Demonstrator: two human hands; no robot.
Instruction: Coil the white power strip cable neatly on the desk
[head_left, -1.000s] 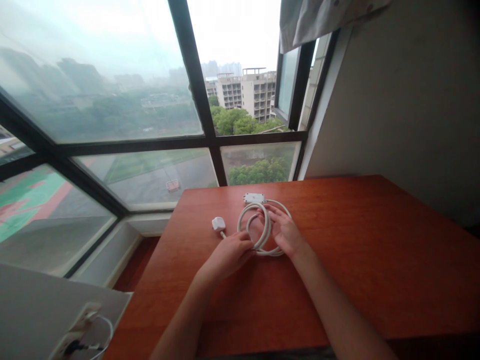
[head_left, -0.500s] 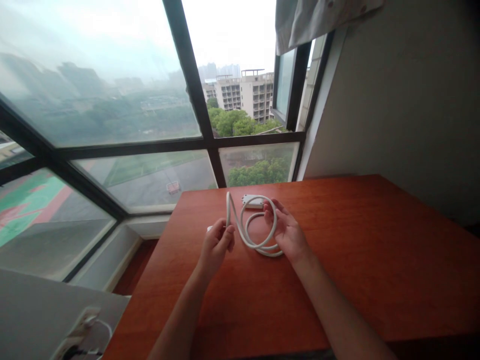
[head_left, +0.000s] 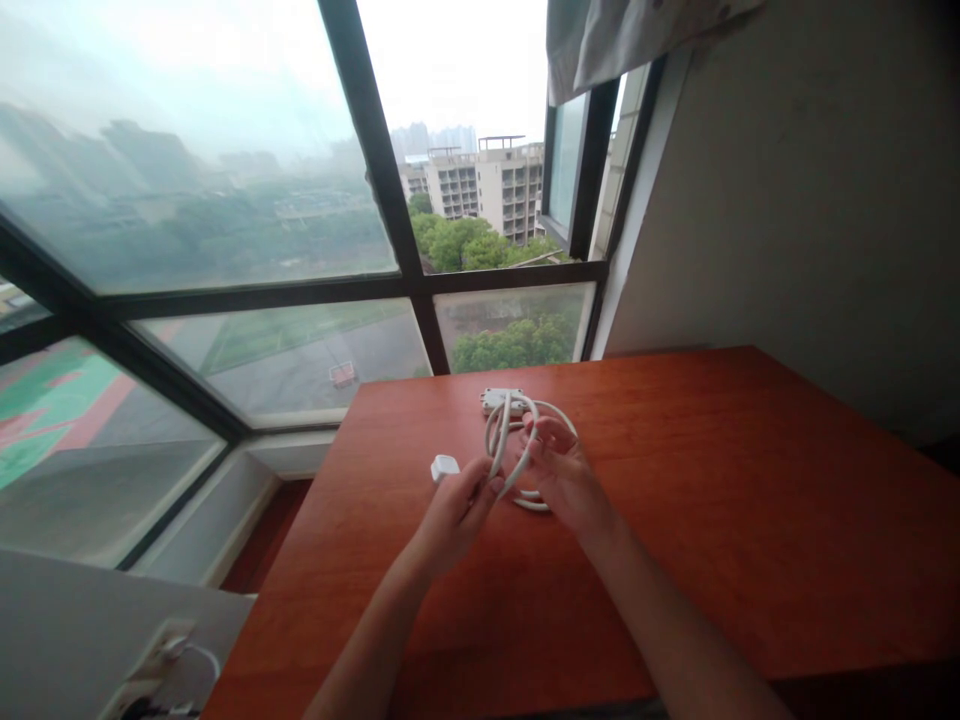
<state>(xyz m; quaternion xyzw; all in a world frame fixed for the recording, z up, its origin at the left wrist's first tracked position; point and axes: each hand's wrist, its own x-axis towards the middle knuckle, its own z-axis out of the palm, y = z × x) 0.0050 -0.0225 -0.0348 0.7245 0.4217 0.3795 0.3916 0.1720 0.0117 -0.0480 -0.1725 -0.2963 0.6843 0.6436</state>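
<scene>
A white cable (head_left: 568, 417) lies in loops between my hands above the brown wooden table (head_left: 712, 480). My left hand (head_left: 457, 510) pinches the cable near its plug end. A white plug (head_left: 444, 468) juts out past the left fingers, toward the upper left. My right hand (head_left: 566, 475) is closed round the cable loop, with thumb and fingers on its right side. Behind the loops, at the table's far edge, sits a white rectangular power strip (head_left: 499, 400), partly covered by the cable.
Beyond the table stands a dark-framed window (head_left: 315, 293), with one pane swung outward at the right. A grey curtain (head_left: 600, 45) hangs at the top. On the lower left wall is a socket (head_left: 171, 645) with a white cord plugged in. A bare wall (head_left: 810, 200) rises at the right.
My left hand has moved right with the plug end, bringing the cable against the coil near my right hand. The right fingers have closed in on the loop.
</scene>
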